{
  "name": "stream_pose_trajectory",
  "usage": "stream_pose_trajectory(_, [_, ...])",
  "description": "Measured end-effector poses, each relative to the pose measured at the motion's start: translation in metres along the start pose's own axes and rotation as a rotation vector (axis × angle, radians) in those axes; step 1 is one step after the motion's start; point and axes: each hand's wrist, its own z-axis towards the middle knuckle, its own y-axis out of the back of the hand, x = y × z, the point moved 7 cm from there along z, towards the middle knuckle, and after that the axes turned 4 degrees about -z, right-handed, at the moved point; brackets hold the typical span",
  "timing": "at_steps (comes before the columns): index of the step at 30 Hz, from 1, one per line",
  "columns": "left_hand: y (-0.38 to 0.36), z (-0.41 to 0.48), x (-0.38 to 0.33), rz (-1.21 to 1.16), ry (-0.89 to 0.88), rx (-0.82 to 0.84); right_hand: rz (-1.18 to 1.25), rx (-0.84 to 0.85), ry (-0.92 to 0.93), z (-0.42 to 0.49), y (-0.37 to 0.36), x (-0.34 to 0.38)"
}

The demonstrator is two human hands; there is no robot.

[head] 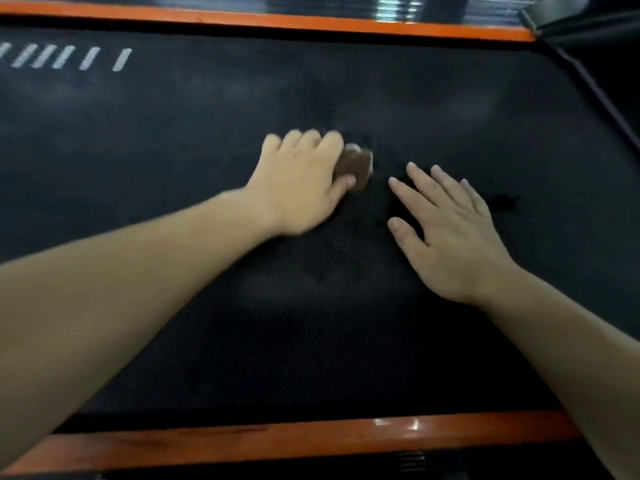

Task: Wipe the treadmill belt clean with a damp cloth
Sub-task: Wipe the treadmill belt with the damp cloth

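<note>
Sitting roughly mid-belt, the cloth (355, 166) is a small brown wad with a bit of white peeking out. It's bunched under the left hand (301, 181), fingers curled over the top and thumb tucked in below to pinch it. Balling it up like that probably lets the person lean on one spot instead of skating over the textured belt (207, 133). That hand is blurry, so it reads as mid-swipe.

Just beside it, the right hand (450, 237) lies flat on the belt with fingers spread, holding nothing. It looks like a prop for body weight while reaching in.

The belt around the hands looks darker than the greyish haze further out, so the middle's likely been wetted and the rest hasn't. White stripes (69, 57) sit at the far left, and orange rails (311, 441) run along both long edges.
</note>
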Motion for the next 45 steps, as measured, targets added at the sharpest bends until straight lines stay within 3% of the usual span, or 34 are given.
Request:
stream_pose_trajectory(3, [-0.011,0.061,0.027,-0.019,0.18,0.041,0.003,0.011,0.016,-0.001,-0.001,0.001])
stream_pose_trajectory(5, [-0.013,0.069,0.03,-0.032,0.194,0.026,0.012,0.009,0.022,0.0,0.0,0.001])
stream_pose_trajectory(11, [0.005,-0.034,-0.033,-0.127,-0.186,-0.027,0.026,0.011,0.008,0.003,0.002,0.0])
stream_pose_trajectory(14, [0.005,-0.04,-0.035,-0.079,-0.234,-0.019,0.027,-0.01,0.018,0.018,0.011,-0.007])
stream_pose_trajectory(17, [-0.004,0.03,0.001,0.066,0.034,0.008,0.028,-0.011,-0.002,0.026,0.01,-0.013])
stream_pose_trajectory(20, [-0.015,0.081,0.034,-0.029,0.244,0.106,0.002,-0.018,0.01,0.026,0.006,-0.015])
stream_pose_trajectory(22, [-0.015,0.069,0.02,-0.023,0.161,0.093,0.026,-0.015,0.01,0.026,0.005,-0.016])
stream_pose_trajectory(24, [-0.009,0.032,-0.006,-0.048,-0.037,0.026,0.03,-0.017,0.008,0.028,0.004,-0.016])
stream_pose_trajectory(27, [-0.003,0.0,-0.023,-0.18,-0.221,0.07,0.015,-0.029,0.013,0.029,0.004,-0.015])
stream_pose_trajectory(29, [-0.007,0.034,-0.007,-0.066,-0.14,0.07,0.021,-0.023,0.012,0.029,0.005,-0.016])
stream_pose_trajectory(31, [-0.014,0.09,0.029,0.023,0.082,0.082,0.032,-0.023,0.006,0.029,0.007,-0.016])
stream_pose_trajectory(34, [-0.017,0.133,0.067,-0.061,0.31,0.098,0.035,-0.025,0.007,0.027,0.007,-0.014])
stream_pose_trajectory(36, [-0.017,0.122,0.055,-0.078,0.265,0.067,0.031,-0.016,0.003,0.028,0.009,-0.013])
stream_pose_trajectory(40, [-0.015,0.069,0.009,-0.105,-0.021,0.006,0.03,0.015,0.019,0.046,0.015,-0.013])
stream_pose_trajectory(43, [-0.016,0.096,0.029,-0.036,0.011,0.011,0.012,0.001,0.039,0.057,0.012,-0.011])
stream_pose_trajectory(45, [-0.017,0.133,0.063,0.024,0.166,0.016,0.027,-0.017,0.034,0.056,0.009,-0.012])
